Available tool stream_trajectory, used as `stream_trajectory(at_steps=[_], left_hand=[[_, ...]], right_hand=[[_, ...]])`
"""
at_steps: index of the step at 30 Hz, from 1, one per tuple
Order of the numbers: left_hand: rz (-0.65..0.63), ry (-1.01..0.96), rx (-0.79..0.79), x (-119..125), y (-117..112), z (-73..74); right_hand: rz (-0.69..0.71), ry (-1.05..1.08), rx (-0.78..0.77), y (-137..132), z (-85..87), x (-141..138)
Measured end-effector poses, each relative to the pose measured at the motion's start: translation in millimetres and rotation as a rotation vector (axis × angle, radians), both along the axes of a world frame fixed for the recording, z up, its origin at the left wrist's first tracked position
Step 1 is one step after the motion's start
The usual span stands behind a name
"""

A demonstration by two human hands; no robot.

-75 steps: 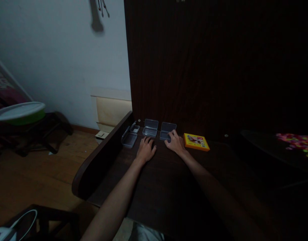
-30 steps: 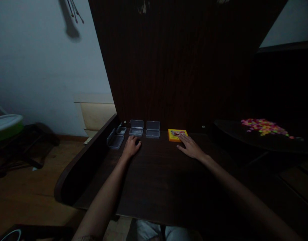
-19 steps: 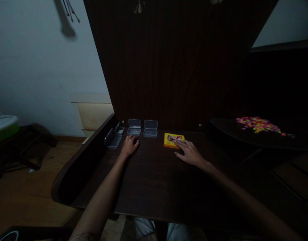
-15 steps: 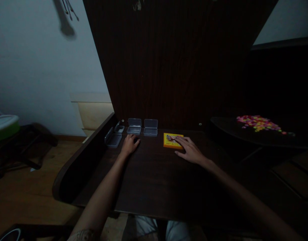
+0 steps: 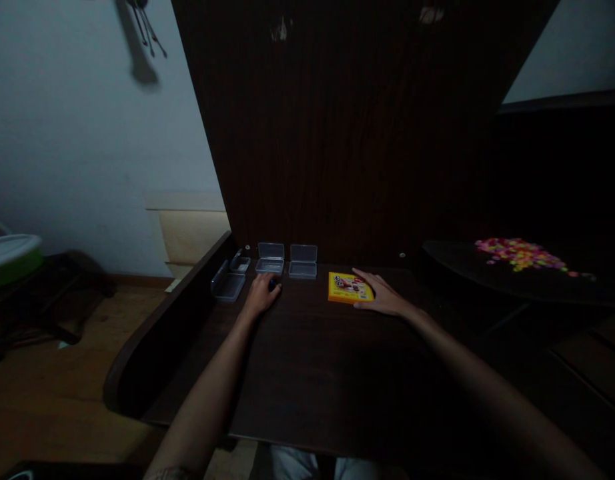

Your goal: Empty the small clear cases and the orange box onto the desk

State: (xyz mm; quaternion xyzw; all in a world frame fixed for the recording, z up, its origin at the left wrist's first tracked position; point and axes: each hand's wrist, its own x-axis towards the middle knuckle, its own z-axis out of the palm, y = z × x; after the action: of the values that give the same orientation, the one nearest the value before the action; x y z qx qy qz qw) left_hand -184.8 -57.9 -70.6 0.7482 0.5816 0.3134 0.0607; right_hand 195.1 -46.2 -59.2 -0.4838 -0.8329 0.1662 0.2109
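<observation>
My left hand (image 5: 260,293) is closed low over the desk, with a small dark blue object (image 5: 272,285) showing between thumb and fingers; its kind is too small to make out. Just beyond that hand stands a clear plastic case (image 5: 270,266) with its lid up. My right hand (image 5: 385,297) spans the right end of a flat yellow box (image 5: 345,287), fingers at the far edge and thumb at the near edge. The box lies on the desk, its printed top mostly uncovered.
More clear lidded cases stand open: one at the back (image 5: 303,269), a larger one (image 5: 230,287) and a small one (image 5: 241,265) by the raised left side. Many colourful small pieces (image 5: 522,253) lie on a dark surface at right. A dark panel (image 5: 327,147) rises behind the desk.
My right hand has slid from the box's top to its right end and now grips its edges. The blue object has come into sight in my left hand. The view has tilted slightly.
</observation>
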Motion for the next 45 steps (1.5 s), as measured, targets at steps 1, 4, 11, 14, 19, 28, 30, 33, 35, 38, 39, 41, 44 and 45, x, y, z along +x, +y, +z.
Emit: stream_trajectory(at_steps=[1, 4, 11, 14, 19, 28, 30, 33, 35, 38, 39, 41, 44, 45], left_hand=[[0.0, -0.005, 0.001, -0.1, 0.0, -0.5], [0.013, -0.027, 0.003, -0.1, -0.5, -2.4], [0.021, -0.049, -0.026, 0.3, -3.1, -2.7], [0.027, -0.061, -0.025, -1.2, -3.4, -2.2], [0.025, -0.084, -0.034, -3.6, -3.2, -2.2], [-0.022, -0.084, 0.143, -2.7, -20.9, 6.1], [-0.049, -0.084, 0.214, -3.8, -27.6, 9.9], [-0.013, -0.181, 0.3, -4.8, -33.3, 18.3], [0.062, -0.319, 0.362, -4.9, -33.9, 24.4], [0.184, -0.488, 0.485, -6.0, -32.9, 32.0], [0.217, -0.515, 0.522, -7.0, -32.6, 33.9], [0.271, -0.536, 0.572, -10.4, -32.5, 36.9], [0.293, -0.519, 0.563, -18.0, -33.0, 39.9], [0.275, -0.49, 0.533, -20.8, -33.3, 40.2]], right_hand=[[-0.001, -0.008, -0.006, 0.0, 3.6, -0.3], [-0.026, -0.028, -0.04, -0.9, 16.8, -0.6], [-0.167, 0.05, -0.07, -1.2, 36.9, 0.4], [-0.211, 0.125, -0.059, 4.7, 33.2, 0.5], [-0.241, 0.181, -0.176, 19.7, 20.3, 1.1], [-0.324, 0.394, -0.304, 31.4, 6.8, -5.9], [-0.335, 0.431, -0.346, 29.2, 6.7, -8.8], [-0.347, 0.475, -0.433, 23.6, 10.3, -11.8], [-0.351, 0.499, -0.495, 18.8, 14.4, -13.2], [-0.346, 0.532, -0.57, 10.4, 20.0, -15.5], [-0.342, 0.541, -0.589, 7.3, 21.2, -16.4], [-0.333, 0.557, -0.624, 0.9, 22.2, -18.2], [-0.337, 0.636, -0.689, -8.7, 21.2, -20.3], [-0.338, 0.679, -0.712, -11.7, 20.7, -20.8]])
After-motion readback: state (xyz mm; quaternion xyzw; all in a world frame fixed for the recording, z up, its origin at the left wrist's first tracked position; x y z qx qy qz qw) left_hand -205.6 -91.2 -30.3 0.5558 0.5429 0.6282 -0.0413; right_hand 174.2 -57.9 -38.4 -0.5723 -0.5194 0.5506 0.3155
